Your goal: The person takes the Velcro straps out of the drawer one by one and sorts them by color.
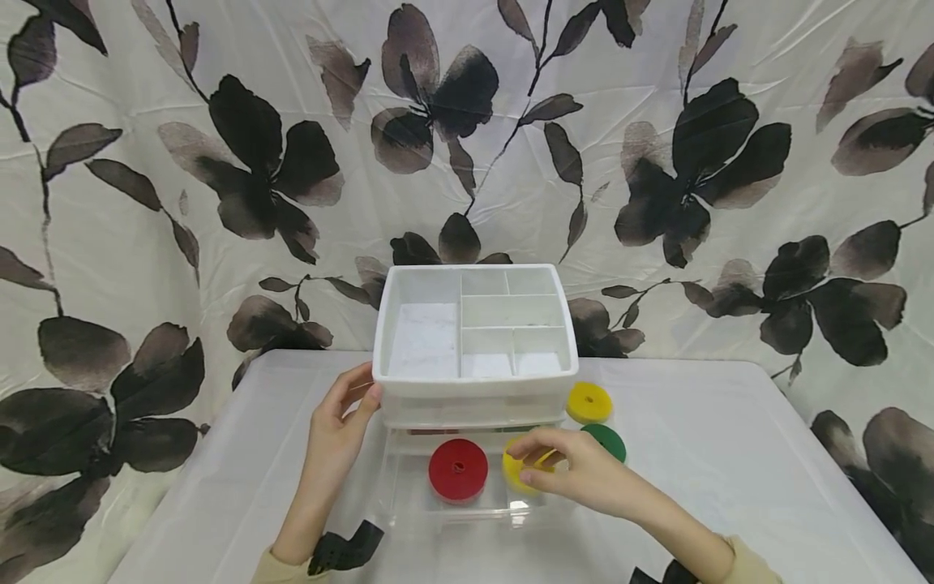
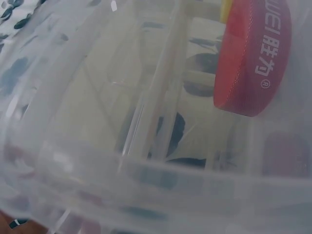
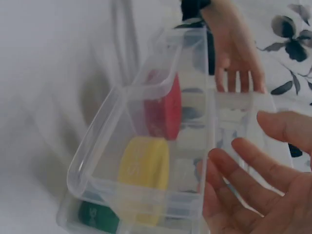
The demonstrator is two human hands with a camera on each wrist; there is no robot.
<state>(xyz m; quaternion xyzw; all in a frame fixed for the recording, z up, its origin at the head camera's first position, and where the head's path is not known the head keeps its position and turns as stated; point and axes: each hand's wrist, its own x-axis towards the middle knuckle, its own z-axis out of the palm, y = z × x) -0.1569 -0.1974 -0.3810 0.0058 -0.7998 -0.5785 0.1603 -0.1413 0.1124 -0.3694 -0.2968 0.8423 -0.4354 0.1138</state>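
Observation:
A white organizer box (image 1: 476, 389) stands on the table, its clear drawer (image 1: 409, 487) pulled out toward me. In the drawer lie a red roll of strap (image 1: 458, 470) with white lettering and a yellow roll (image 1: 514, 470), which my right hand partly covers. My left hand (image 1: 343, 418) rests against the box's left side, thumb near the front corner. My right hand (image 1: 584, 470) hovers over the yellow roll with fingers loosely bent and nothing held. In the right wrist view its fingers (image 3: 248, 183) spread beside the drawer's edge. The left wrist view looks through clear plastic at the red roll (image 2: 253, 58).
Right of the box are another yellow roll (image 1: 589, 403) and a green roll (image 1: 603, 442), the green one partly behind my right hand. The box top has several divided compartments (image 1: 511, 312). A floral cloth (image 1: 467, 162) hangs behind the white table (image 1: 730, 454).

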